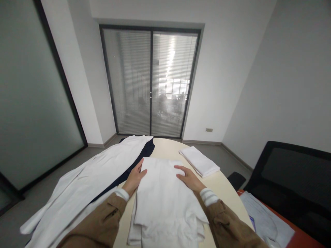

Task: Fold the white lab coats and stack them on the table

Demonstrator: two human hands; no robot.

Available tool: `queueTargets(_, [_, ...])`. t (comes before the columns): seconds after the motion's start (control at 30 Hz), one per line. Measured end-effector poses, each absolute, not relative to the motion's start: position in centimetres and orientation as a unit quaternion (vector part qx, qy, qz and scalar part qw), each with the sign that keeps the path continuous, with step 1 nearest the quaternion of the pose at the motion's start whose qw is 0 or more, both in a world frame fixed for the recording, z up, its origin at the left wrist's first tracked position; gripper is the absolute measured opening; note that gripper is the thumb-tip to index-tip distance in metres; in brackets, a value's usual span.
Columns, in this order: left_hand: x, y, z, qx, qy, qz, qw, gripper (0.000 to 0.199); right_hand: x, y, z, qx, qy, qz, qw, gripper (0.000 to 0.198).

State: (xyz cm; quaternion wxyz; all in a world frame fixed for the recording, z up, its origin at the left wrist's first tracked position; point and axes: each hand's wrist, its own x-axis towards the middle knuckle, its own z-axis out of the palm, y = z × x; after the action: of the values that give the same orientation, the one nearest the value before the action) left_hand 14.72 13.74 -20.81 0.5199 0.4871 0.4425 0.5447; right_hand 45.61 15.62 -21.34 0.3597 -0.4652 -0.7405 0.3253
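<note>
Left hand (134, 177) touched white cloth (162, 193) at 10 o'clock (couldn't tell its grip), right hand (190, 178) at 2, grip spread, empty.

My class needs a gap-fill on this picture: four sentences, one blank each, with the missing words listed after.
1. The person's right hand and ____ hand both touch the large folded white cloth.
2. The smaller folded white cloth lies nearer the person's ____ hand.
3. The long spread of white fabric lies on the person's ____ side.
4. The dark-framed glass partition with blinds has ____ main panels.

Missing words: left; right; left; two.
</note>
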Motion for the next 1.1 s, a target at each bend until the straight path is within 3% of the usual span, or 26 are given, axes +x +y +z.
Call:
queueTargets(0.2, [14.7, 12.3, -20.5, 0.568, 0.504, 0.462, 0.459, 0.082, 44.8, 16.2, -21.3, -0.491, -0.715, 0.293, 0.402, 0.048])
queueTargets(0.37, [15.2, 11.5, -19.1, 0.636, 0.439, 0.485, 0.409, 0.069, 44.8, 16.5, -21.0, -0.470, -0.715, 0.249, 0.454, 0.050])
queueTargets(0.57, [14.7, 12.1, -20.2, 0.578, 0.514, 0.451, 0.446, 0.072, 45.1, 16.0, -20.8, -0.494, -0.708, 0.243, 0.442, 0.061])
queueTargets(0.7, [13.6, 11.6, -20.6, 0.598, 0.526, 0.399, 0.454, 0.087, 45.6, 15.0, -20.1, -0.544, -0.668, 0.279, 0.425, 0.064])
queueTargets(0.8, [12.9, 11.2, -20.6, 0.623, 0.500, 0.359, 0.482, 0.097, 46.1, 14.4, -19.7, -0.520, -0.698, 0.306, 0.386, 0.052])
queueTargets(0.9, [13.0, 11.0, -20.5, 0.601, 0.456, 0.360, 0.548, 0.093, 46.0, 14.5, -20.0, -0.503, -0.721, 0.325, 0.348, 0.037])
queueTargets(1.1, [14.1, 10.7, -20.0, 0.546, 0.462, 0.434, 0.547, 0.093, 45.1, 15.6, -20.9, -0.522, -0.721, 0.246, 0.383, 0.040])
